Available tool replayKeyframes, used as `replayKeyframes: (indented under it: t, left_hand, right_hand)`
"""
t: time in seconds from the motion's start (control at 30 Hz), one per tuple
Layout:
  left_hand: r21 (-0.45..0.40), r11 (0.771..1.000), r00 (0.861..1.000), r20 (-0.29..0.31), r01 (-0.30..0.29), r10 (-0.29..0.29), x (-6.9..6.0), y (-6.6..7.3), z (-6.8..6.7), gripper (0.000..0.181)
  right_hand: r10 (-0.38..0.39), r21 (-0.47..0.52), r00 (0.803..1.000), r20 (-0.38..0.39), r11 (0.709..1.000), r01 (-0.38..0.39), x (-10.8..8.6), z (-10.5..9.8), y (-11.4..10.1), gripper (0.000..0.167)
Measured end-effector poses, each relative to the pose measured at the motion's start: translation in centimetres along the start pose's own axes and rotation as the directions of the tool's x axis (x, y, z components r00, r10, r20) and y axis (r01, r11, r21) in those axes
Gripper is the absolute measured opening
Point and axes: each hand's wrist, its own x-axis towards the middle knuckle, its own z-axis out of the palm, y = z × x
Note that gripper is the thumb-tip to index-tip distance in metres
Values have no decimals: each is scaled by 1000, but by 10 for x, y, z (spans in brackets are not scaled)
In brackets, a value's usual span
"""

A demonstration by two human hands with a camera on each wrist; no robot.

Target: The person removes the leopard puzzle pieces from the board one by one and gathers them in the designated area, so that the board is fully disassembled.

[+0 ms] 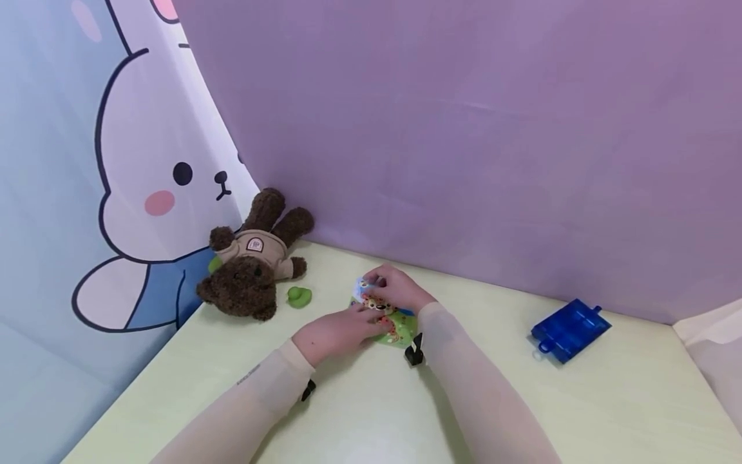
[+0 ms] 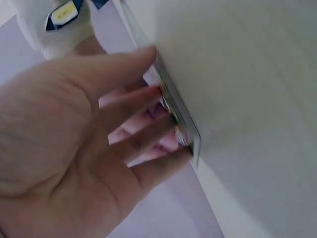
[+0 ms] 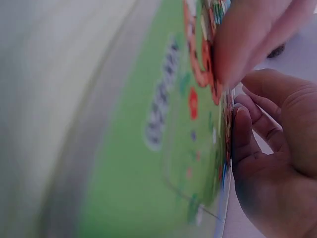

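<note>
A flat, colourful picture board [image 1: 406, 325] with a cartoon animal on a green ground lies on the table under both hands. My left hand [image 1: 342, 332] rests with spread fingers on its left and lower part. Over the upper part, my right hand [image 1: 397, 288] touches the board with bent fingers; whether it pinches a piece is hidden. In the left wrist view, the fingertips of the left hand [image 2: 99, 134] meet the board's thin edge [image 2: 183, 116]. The right wrist view shows the board's green surface [image 3: 129, 183] close up, with the right hand [image 3: 277, 144] at its far side.
A brown teddy bear [image 1: 243, 283] in a beige shirt lies at the table's back left, beside a small green duck [image 1: 299, 297]. On the right is a translucent blue tray [image 1: 570, 330] with loops at its ends. Purple cloth [image 1: 464, 142] hangs behind the table.
</note>
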Motion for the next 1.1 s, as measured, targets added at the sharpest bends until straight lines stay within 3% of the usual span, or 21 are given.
replayKeyframes:
  t: [0.13,0.23,0.63,1.1]
  left_hand:
    - [-106,994,995,100,33,-22,-6,-8,1,52]
    - [-129,991,991,128,42,-25,-8,-10,1,55]
    - [-174,979,982,176,104,-73,-10,-5,-5,53]
    - [-133,987,979,193,89,-63,-7,-5,-9,51]
  right_hand:
    - [-30,-42,998,49,999,32,0,-2,0,40]
    - [-47,-86,995,83,995,54,1,-6,-1,41]
    - [9,-166,974,228,986,30,3,-17,-10,47]
    - [17,-145,971,237,989,18,6,-18,-10,41]
